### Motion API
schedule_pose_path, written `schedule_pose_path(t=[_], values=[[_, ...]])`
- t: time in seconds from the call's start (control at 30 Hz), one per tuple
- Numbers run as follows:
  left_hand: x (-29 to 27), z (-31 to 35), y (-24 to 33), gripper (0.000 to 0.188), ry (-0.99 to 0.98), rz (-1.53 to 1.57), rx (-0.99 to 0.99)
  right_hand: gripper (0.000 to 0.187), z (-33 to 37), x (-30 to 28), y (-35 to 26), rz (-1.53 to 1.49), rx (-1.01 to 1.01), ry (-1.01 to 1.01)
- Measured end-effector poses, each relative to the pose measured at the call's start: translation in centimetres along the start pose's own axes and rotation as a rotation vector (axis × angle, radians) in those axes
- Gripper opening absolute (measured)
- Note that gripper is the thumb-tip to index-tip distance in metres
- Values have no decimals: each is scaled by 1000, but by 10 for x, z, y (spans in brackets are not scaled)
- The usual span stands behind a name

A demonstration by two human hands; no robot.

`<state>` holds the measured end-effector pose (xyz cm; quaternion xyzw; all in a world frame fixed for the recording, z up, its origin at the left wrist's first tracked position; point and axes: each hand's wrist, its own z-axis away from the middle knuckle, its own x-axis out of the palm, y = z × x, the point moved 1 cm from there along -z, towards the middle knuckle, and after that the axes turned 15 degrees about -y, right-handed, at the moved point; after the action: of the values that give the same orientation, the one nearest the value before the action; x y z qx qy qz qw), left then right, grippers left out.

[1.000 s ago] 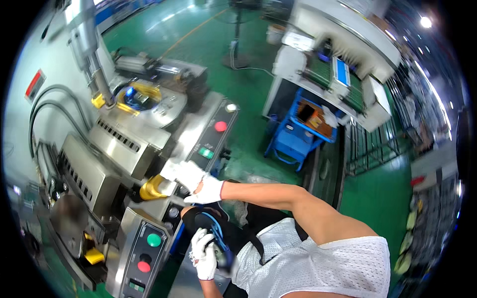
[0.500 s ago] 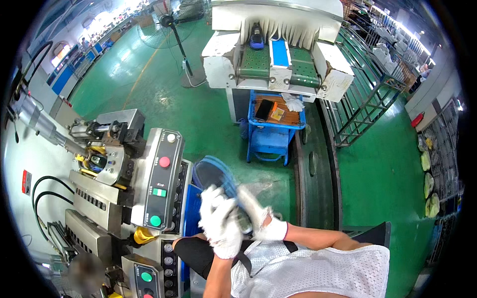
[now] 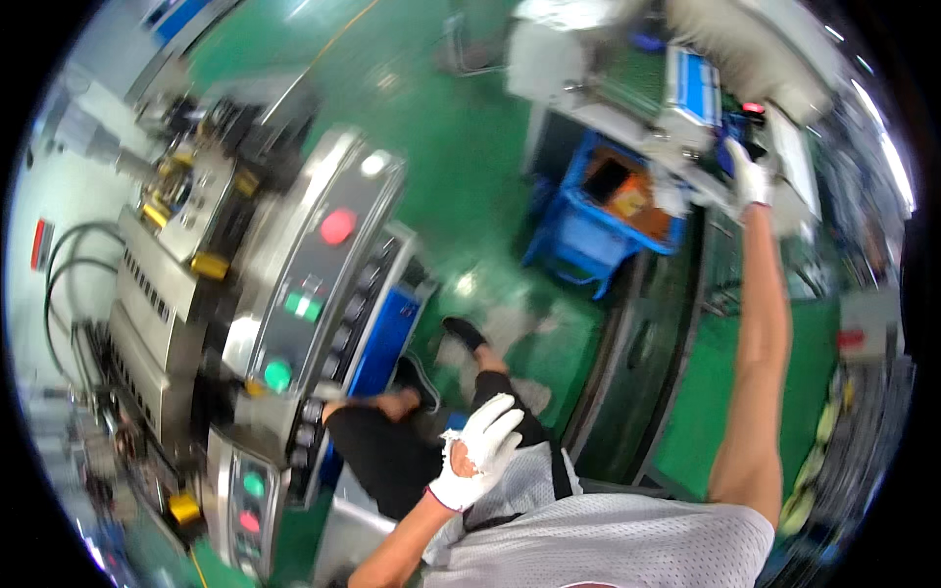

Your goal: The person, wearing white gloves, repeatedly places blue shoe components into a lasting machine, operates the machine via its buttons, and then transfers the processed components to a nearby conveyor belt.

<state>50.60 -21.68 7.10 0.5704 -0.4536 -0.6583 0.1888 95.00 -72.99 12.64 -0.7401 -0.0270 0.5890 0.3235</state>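
Note:
My right hand (image 3: 751,182), in a white work glove, is stretched out far ahead to the right belt of the conveyor machine. Its fingers are on a dark shoe with blue on it (image 3: 731,133), smeared by motion and partly covered by the hand. A small red patch shows beside the shoe. My left hand (image 3: 480,446), in a worn white glove with bare skin showing near the wrist, hangs over my lap. Its fingers are stretched out and hold nothing. On the left belt (image 3: 632,78) lies another blue item (image 3: 647,37), blurred.
On my left stands a metal press with a tilted control panel (image 3: 319,265) of red, green and white buttons. Below the conveyor is a blue cart (image 3: 588,216) carrying a black flat object and papers. A floor rail track (image 3: 627,363) runs to the right of my legs.
My view has swung to the right. The shoe, held at my lap between both hands, has gone forward with my right hand to the conveyor. My left hand has let go of it.

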Motion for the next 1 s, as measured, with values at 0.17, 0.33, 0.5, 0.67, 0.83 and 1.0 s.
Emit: schedule_pose_path(t=[0.17, 0.33, 0.5, 0.67, 0.83, 1.0], values=[[-9, 75, -30, 34, 74, 15, -434, 93, -61, -21, 105, 318, -31, -147], [-22, 177, -27, 28, 470, -110, -719, 85, -93, -6, 109, 383, 57, -1], [-1, 268, -19, 22, 829, -34, -1061, 73, 59, 94, 65, 286, -329, 22], [52, 370, -12, 27, 1096, 107, -1365, 50, 385, 211, -74, -474, -354, -986], [171, 478, -6, 37, 1169, 176, -1772, 58, 594, 197, -209, -342, -864, -1589], [250, 619, 70, 43, 1132, -65, -2186, 61, 657, 181, -257, -39, -1371, -1713]])
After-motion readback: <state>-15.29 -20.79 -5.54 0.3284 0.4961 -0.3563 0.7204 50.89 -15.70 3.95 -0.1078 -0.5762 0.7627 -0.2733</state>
